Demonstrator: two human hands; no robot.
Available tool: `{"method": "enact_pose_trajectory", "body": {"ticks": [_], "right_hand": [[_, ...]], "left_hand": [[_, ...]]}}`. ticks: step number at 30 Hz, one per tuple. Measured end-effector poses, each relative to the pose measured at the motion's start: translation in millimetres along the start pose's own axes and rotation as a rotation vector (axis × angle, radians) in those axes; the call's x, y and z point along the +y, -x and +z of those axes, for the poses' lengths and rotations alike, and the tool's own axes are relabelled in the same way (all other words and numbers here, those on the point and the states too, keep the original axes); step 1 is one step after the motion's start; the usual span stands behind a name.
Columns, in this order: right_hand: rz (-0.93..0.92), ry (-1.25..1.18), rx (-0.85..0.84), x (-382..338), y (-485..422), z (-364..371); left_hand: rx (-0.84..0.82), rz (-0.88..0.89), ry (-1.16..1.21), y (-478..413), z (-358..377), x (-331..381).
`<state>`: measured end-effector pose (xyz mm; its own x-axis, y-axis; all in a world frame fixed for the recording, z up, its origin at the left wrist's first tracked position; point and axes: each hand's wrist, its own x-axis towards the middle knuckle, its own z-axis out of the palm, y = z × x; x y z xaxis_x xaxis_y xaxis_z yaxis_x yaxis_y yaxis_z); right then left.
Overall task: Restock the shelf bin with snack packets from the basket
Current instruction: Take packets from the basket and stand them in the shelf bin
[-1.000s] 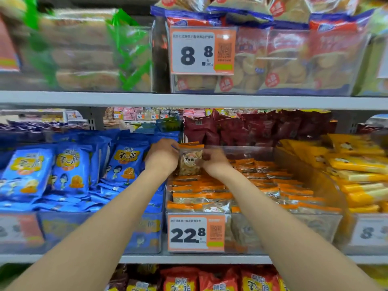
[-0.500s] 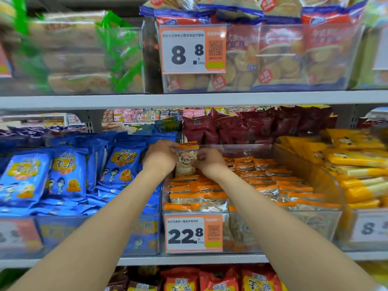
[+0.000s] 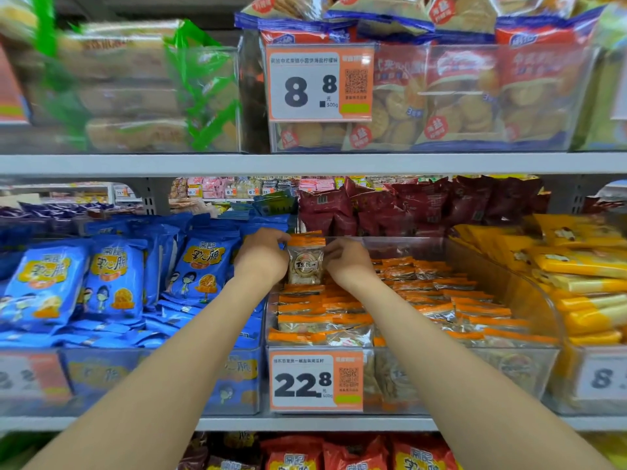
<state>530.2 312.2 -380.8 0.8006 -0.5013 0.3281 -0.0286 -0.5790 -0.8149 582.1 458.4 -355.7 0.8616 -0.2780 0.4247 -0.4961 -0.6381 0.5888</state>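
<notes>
The grey middle shelf (image 3: 305, 424) carries three clear plastic bins side by side: a blue-packet bin (image 3: 152, 378) on the left, an orange-packet bin (image 3: 458, 378) in the centre and a yellow-packet bin (image 3: 570, 378) on the right. The upper shelf (image 3: 305, 164) holds a biscuit bin (image 3: 475, 96) and, left of it, a blurred bin (image 3: 135, 96), perhaps of green-trimmed cakes.

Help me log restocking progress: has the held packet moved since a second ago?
No. The packet, held by the left hand and right hand, stays at the same spot above the 22.8 price tag.
</notes>
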Motion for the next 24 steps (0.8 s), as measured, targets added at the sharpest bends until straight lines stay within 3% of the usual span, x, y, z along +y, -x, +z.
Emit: {"method": "enact_pose_trajectory", "body": {"ticks": [9,15,20,24], "right_hand": [[-0.060,0.077,0.119,2,1,-5],[-0.172,0.367,0.003,-15,22,-23],[-0.290,0.250,0.139,-6,75,-67],[-0.396,0.236,0.378,32,127,-110]], "left_hand": [[-0.016,0.024,-0.054,2,-4,4],[0.005,0.218,-0.191,31,-13,29],[-0.051,0.278,-0.058,82,-2,71],[-0.089,0.335,0.004,126,18,101]]}}
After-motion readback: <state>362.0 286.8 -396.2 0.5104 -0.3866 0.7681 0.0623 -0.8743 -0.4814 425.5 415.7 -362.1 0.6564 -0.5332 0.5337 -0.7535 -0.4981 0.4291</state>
